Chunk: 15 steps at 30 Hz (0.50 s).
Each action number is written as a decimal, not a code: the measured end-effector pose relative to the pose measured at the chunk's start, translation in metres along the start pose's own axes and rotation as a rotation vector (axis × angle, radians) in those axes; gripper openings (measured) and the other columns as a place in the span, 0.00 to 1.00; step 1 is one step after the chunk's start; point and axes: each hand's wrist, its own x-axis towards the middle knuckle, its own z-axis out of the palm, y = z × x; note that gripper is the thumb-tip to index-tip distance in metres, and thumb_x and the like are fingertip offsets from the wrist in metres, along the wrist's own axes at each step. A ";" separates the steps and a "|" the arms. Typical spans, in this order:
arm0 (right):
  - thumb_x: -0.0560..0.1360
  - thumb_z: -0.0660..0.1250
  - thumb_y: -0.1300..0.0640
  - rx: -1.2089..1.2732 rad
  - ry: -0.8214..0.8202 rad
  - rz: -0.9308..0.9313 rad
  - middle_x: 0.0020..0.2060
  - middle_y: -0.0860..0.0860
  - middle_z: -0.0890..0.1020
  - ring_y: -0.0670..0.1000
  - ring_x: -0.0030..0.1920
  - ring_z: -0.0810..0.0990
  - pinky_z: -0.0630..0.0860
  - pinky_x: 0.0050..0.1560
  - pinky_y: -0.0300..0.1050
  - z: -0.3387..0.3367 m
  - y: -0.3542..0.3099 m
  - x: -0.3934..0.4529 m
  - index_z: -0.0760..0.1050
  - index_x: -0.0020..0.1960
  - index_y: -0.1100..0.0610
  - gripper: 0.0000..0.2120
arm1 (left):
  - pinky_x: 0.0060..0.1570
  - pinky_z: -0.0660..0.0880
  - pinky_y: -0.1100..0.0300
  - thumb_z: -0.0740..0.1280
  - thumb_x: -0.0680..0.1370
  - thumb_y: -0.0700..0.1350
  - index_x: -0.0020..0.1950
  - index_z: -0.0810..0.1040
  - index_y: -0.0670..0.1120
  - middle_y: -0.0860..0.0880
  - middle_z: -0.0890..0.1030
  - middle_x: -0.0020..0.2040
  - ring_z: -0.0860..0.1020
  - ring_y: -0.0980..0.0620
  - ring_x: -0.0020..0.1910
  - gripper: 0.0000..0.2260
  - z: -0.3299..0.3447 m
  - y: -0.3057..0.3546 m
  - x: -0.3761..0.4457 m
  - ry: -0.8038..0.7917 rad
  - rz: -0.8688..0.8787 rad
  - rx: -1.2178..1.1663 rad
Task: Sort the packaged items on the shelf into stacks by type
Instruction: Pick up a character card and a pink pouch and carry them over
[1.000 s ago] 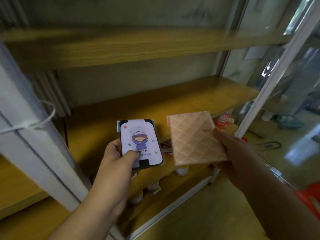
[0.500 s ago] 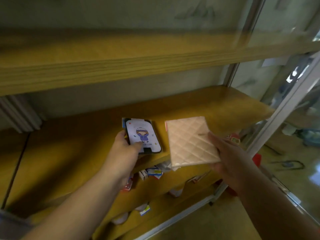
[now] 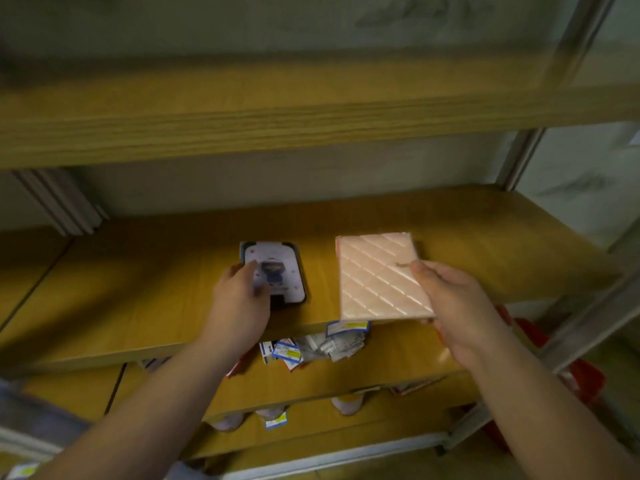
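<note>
So I had one pack in each hand over the middle shelf (image 3: 145, 292). My left hand (image 3: 239, 299) held the card pack (image 3: 277, 271), the one with a small cartoon child on it, and it lay flat on the shelf or just above it; I could not tell which. My left fingers (image 3: 251, 271) were clamped on its near edge, thumb on top. My right hand (image 3: 450, 306) held the pink pack (image 3: 377, 275), with its crossed lines, by the right corner, fingers shut on it, and it hung a bit past the shelf's front edge. I kept them apart, side by side, because I think each kind needed its own stack. The picture was blurry, so I could read no words on either pack. More small packs (image 3: 311, 344) with blue and white labels lay in a heap on the shelf below, not yet sorted. Their writing was too small to read.
</note>
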 end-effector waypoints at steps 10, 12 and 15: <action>0.81 0.63 0.51 -0.279 -0.085 -0.149 0.37 0.46 0.84 0.42 0.36 0.81 0.73 0.26 0.31 -0.003 -0.018 0.059 0.80 0.46 0.51 0.09 | 0.61 0.60 0.62 0.62 0.82 0.44 0.72 0.73 0.50 0.49 0.66 0.78 0.60 0.50 0.76 0.18 0.012 0.013 -0.018 0.085 0.081 0.022; 0.81 0.63 0.49 -0.433 -0.097 -0.194 0.37 0.48 0.84 0.47 0.37 0.82 0.77 0.29 0.40 -0.002 -0.019 0.065 0.79 0.44 0.53 0.12 | 0.60 0.60 0.64 0.62 0.82 0.44 0.72 0.74 0.51 0.49 0.66 0.78 0.61 0.50 0.76 0.18 0.013 0.013 -0.021 0.086 0.079 0.036; 0.80 0.63 0.47 -0.649 -0.048 -0.266 0.42 0.54 0.85 0.56 0.41 0.81 0.80 0.41 0.54 -0.003 -0.014 0.069 0.78 0.45 0.54 0.12 | 0.62 0.62 0.62 0.63 0.82 0.44 0.70 0.75 0.52 0.51 0.69 0.74 0.65 0.50 0.74 0.17 0.010 0.013 -0.027 0.102 0.114 0.008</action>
